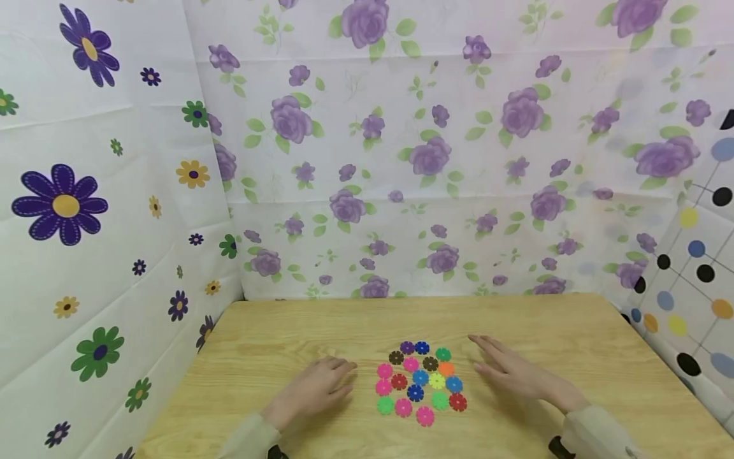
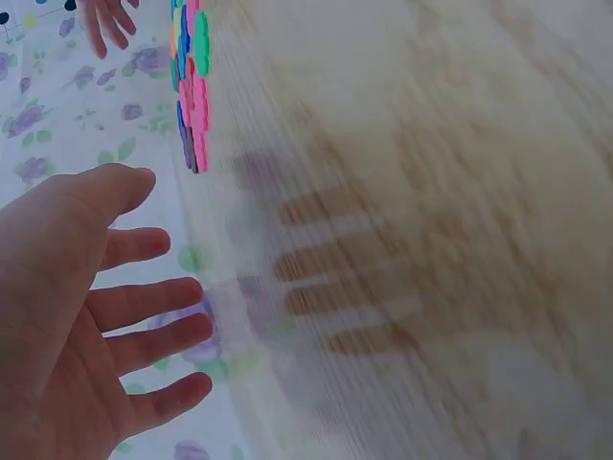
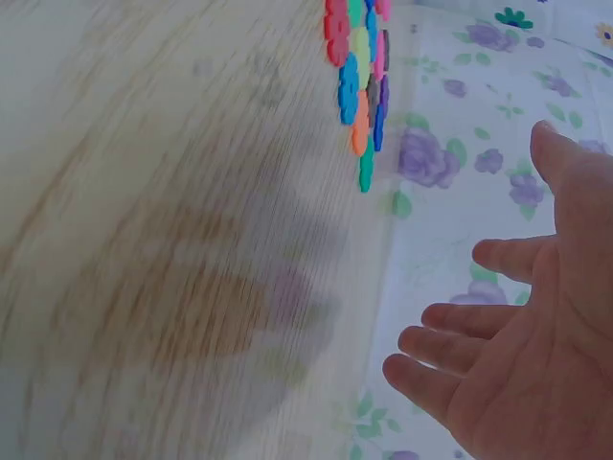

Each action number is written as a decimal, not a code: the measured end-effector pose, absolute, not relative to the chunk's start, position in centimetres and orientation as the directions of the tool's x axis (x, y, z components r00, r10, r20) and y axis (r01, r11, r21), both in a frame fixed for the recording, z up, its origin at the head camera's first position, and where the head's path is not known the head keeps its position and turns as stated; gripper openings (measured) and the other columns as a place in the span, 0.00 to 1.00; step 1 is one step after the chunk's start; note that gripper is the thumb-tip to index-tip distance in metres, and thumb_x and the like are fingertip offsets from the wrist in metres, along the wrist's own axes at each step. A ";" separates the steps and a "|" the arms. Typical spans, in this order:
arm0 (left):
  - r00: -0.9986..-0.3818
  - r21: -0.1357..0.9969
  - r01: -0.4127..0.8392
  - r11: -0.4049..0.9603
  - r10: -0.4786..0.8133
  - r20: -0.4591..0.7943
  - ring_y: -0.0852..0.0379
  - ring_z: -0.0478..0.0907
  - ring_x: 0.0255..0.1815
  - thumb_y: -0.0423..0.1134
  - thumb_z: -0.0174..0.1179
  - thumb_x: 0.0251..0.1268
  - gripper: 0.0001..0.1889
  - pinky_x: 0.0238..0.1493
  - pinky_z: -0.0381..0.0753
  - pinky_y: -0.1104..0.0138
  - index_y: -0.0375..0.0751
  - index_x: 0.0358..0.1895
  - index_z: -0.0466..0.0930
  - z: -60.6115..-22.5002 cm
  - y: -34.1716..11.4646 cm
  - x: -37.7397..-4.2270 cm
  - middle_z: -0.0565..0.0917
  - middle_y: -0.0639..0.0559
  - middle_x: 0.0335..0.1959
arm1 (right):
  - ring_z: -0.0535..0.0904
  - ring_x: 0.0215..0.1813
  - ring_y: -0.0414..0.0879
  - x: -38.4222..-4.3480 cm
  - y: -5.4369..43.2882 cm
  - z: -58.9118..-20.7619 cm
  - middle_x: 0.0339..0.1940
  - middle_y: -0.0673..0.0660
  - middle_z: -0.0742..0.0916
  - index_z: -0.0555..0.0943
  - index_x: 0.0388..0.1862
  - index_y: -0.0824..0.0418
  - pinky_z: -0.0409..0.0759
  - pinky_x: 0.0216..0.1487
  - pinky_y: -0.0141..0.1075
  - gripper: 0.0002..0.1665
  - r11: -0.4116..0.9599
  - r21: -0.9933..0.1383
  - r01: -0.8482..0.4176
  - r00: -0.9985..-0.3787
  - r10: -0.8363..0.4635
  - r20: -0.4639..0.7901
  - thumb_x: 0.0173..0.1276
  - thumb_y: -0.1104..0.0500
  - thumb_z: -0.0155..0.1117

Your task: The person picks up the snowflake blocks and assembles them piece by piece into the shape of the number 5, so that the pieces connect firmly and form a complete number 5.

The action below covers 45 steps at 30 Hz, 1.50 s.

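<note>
Broadly, from left to right: left hand (image 1: 311, 391), multicoloured notched discs (image 1: 420, 378) and right hand (image 1: 524, 376) across a wood-grained tabletop (image 1: 275, 335).
The left hand holds nothing; its fingers are extended and slightly spread, the thumb apart, near the cluster without touching it. The discs lie on the tabletop between the hands, probably laid out in one layer so that each colour shows. Each rests with a flat face upward; being round, a disc has no evident long axis and points no particular way, its notches radiating about the rim. The right hand, likewise empty, extends just beside the cluster, thumb and index finger standing apart, the other three fingers close together; its offset presumably leaves the discs unobstructed.
</note>
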<state>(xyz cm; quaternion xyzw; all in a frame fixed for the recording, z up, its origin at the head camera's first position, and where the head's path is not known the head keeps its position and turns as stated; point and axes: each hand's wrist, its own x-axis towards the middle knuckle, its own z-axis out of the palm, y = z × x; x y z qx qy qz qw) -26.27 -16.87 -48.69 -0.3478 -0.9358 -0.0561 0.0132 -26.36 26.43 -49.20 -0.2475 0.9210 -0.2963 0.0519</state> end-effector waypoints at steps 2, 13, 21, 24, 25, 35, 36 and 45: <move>-0.754 0.153 0.654 0.741 0.654 0.058 0.48 0.77 0.60 0.48 0.52 0.73 0.22 0.61 0.76 0.53 0.42 0.64 0.73 -48.5 -16.5 -26.1 0.80 0.46 0.59 | 0.54 0.74 0.73 -26.7 26.2 -49.2 0.75 0.71 0.60 0.54 0.77 0.58 0.55 0.66 0.71 0.36 0.687 -0.587 -0.428 -0.869 -0.492 0.057 0.78 0.43 0.44; -0.777 0.431 0.579 0.693 0.628 0.035 0.52 0.80 0.56 0.43 0.55 0.71 0.19 0.56 0.80 0.59 0.41 0.60 0.77 -47.9 -14.0 -25.3 0.82 0.48 0.56 | 0.74 0.64 0.63 -27.5 25.5 -50.0 0.67 0.65 0.75 0.68 0.69 0.65 0.79 0.58 0.49 0.28 0.601 -0.658 -0.454 -0.846 -0.523 0.105 0.78 0.49 0.46; -0.800 0.553 0.502 0.665 0.600 0.004 0.65 0.78 0.38 0.38 0.61 0.64 0.16 0.41 0.80 0.71 0.37 0.53 0.80 -48.3 -13.1 -25.0 0.84 0.53 0.40 | 0.81 0.55 0.57 -27.8 24.8 -50.4 0.60 0.66 0.81 0.71 0.66 0.66 0.81 0.53 0.38 0.25 0.583 -0.665 -0.467 -0.843 -0.520 0.137 0.76 0.54 0.52; -0.795 0.580 0.492 0.649 0.607 -0.004 0.68 0.76 0.35 0.35 0.62 0.61 0.15 0.38 0.78 0.74 0.38 0.52 0.81 -48.5 -12.7 -24.9 0.84 0.55 0.37 | 0.82 0.51 0.56 -27.9 24.6 -50.4 0.57 0.66 0.82 0.73 0.64 0.68 0.82 0.50 0.37 0.24 0.589 -0.661 -0.465 -0.845 -0.518 0.132 0.73 0.57 0.56; -0.793 0.589 0.489 0.643 0.610 -0.008 0.69 0.75 0.34 0.34 0.63 0.60 0.15 0.37 0.78 0.74 0.38 0.51 0.81 -48.6 -12.5 -24.9 0.84 0.55 0.36 | 0.83 0.50 0.55 -27.9 24.5 -50.5 0.57 0.67 0.82 0.74 0.63 0.68 0.83 0.49 0.37 0.24 0.592 -0.657 -0.466 -0.844 -0.519 0.131 0.72 0.58 0.58; -0.799 0.625 0.456 0.633 0.601 -0.025 0.70 0.73 0.30 0.35 0.68 0.56 0.17 0.34 0.76 0.75 0.44 0.50 0.83 -49.5 -11.4 -24.8 0.82 0.60 0.31 | 0.82 0.40 0.44 -27.5 22.9 -50.5 0.43 0.56 0.87 0.82 0.50 0.65 0.82 0.41 0.34 0.19 0.675 -0.588 -0.446 -0.867 -0.489 0.096 0.59 0.63 0.69; -0.800 0.628 0.454 0.632 0.599 -0.024 0.71 0.73 0.30 0.35 0.68 0.56 0.17 0.34 0.75 0.75 0.44 0.50 0.83 -49.6 -11.4 -24.8 0.81 0.60 0.30 | 0.81 0.39 0.42 -27.5 22.7 -50.5 0.41 0.54 0.87 0.83 0.49 0.64 0.82 0.41 0.34 0.18 0.685 -0.582 -0.438 -0.872 -0.482 0.089 0.59 0.63 0.69; -0.802 0.637 0.465 0.615 0.597 0.009 0.71 0.72 0.28 0.36 0.69 0.54 0.14 0.33 0.75 0.76 0.43 0.46 0.84 -50.0 -10.9 -24.9 0.80 0.61 0.28 | 0.74 0.32 0.37 -27.5 21.2 -50.9 0.30 0.46 0.83 0.83 0.39 0.59 0.75 0.34 0.29 0.13 0.729 -0.577 -0.367 -0.904 -0.426 0.036 0.56 0.57 0.73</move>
